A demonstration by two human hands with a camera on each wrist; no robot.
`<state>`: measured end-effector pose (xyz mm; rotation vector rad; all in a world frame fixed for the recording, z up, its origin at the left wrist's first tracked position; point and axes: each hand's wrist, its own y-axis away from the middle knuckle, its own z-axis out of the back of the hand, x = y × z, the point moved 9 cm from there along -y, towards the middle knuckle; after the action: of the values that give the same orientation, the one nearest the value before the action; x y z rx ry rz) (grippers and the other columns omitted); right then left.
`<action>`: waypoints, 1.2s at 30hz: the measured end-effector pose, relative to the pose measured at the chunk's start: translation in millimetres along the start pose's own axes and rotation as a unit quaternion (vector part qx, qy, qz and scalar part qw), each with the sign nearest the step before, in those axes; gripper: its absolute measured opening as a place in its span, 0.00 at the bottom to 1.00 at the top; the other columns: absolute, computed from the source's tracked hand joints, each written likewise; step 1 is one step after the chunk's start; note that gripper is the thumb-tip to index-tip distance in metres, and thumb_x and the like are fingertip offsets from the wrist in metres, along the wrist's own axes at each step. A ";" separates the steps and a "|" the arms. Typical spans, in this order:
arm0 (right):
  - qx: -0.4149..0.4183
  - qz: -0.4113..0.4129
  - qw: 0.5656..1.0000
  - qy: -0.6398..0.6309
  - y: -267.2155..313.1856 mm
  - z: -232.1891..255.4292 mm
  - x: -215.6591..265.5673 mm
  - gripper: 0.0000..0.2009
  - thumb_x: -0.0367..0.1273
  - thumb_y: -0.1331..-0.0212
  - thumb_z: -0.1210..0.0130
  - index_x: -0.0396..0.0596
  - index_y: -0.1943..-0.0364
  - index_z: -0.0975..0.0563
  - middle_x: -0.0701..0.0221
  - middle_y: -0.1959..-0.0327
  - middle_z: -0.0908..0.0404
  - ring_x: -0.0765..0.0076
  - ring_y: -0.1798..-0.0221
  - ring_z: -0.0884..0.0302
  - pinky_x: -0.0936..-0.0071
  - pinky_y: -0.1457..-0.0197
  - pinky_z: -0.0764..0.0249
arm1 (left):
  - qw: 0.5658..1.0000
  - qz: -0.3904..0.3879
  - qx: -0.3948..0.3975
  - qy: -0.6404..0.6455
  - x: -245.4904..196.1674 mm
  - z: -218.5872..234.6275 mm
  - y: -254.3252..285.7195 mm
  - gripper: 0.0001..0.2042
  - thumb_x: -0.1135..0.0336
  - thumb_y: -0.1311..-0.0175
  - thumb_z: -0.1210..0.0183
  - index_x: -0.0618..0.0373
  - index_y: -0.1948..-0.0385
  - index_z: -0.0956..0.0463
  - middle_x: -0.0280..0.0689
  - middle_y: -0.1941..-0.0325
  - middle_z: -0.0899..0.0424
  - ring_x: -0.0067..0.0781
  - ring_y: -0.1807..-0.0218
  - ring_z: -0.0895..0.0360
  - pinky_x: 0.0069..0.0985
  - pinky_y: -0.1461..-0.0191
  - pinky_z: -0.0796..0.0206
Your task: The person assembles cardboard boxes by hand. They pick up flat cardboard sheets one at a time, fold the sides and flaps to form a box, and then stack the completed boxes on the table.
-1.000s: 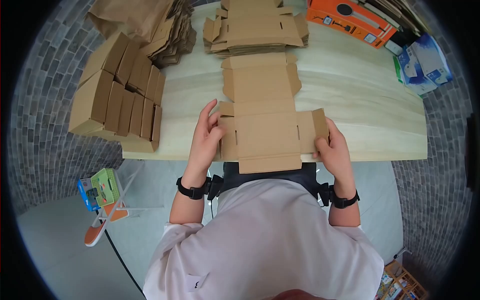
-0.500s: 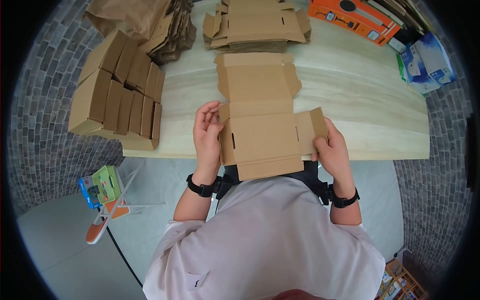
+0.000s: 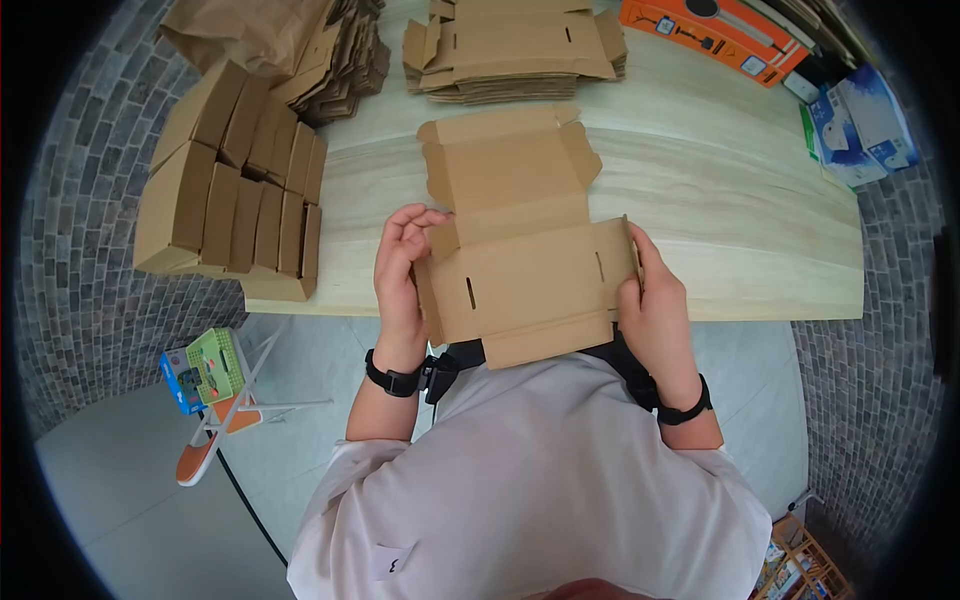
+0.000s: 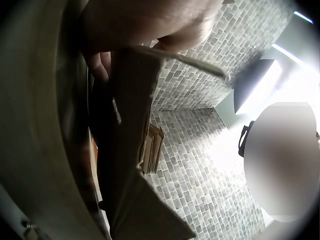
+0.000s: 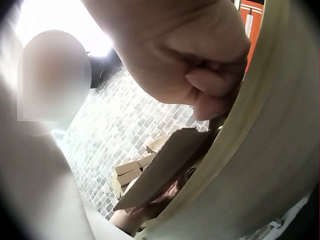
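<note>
Brick-patterned walls (image 3: 90, 180) are seen beside a pale counter (image 3: 720, 200); across its front edge an unfolded cardboard box (image 3: 540, 275) is held, its slotted panel towards the person and its far panel reaching over the counter; its left side is gripped by the curled fingers of the left hand (image 3: 400, 285); its upturned right flap is pinched between the thumb and fingers of the right hand (image 3: 660, 315); beyond it a stack of flat cardboard (image 3: 515, 45) is placed, with folded boxes (image 3: 185, 200) set at the left
</note>
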<state>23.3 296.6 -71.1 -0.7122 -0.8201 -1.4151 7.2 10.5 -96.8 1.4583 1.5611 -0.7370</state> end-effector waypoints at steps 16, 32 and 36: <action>0.042 -0.078 0.989 -0.123 3.9 -2.3 -11.3 0.26 0.24 0.40 0.59 0.34 0.35 0.36 0.57 0.74 0.18 0.59 0.79 0.21 0.67 0.68 0.22 | 0.985 -0.047 0.014 -0.163 -4.0 -28.4 -4.1 0.28 0.80 0.37 0.44 0.60 0.34 0.40 0.44 0.37 0.26 0.29 0.40 0.25 0.26 0.38 0.32; 0.029 -0.115 0.969 -0.217 5.4 -1.5 -22.3 0.26 0.20 0.37 0.64 0.37 0.32 0.38 0.62 0.73 0.19 0.72 0.81 0.22 0.73 0.74 0.23 | 0.811 -0.151 0.130 -0.550 -18.1 -51.9 22.3 0.32 0.75 0.45 0.43 0.60 0.32 0.36 0.46 0.29 0.32 0.47 0.30 0.35 0.36 0.26 0.44; 0.024 -0.109 0.972 -0.208 5.6 -1.7 -21.2 0.25 0.20 0.36 0.65 0.38 0.32 0.38 0.63 0.73 0.19 0.73 0.81 0.22 0.73 0.74 0.23 | 0.892 -0.077 0.133 -0.425 -22.6 -38.0 27.4 0.31 0.77 0.45 0.47 0.61 0.33 0.34 0.44 0.33 0.28 0.43 0.32 0.31 0.33 0.27 0.43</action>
<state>29.4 307.2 -89.4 -0.9207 -1.2885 -1.4540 25.9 36.7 -55.9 0.9581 0.9055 -1.4876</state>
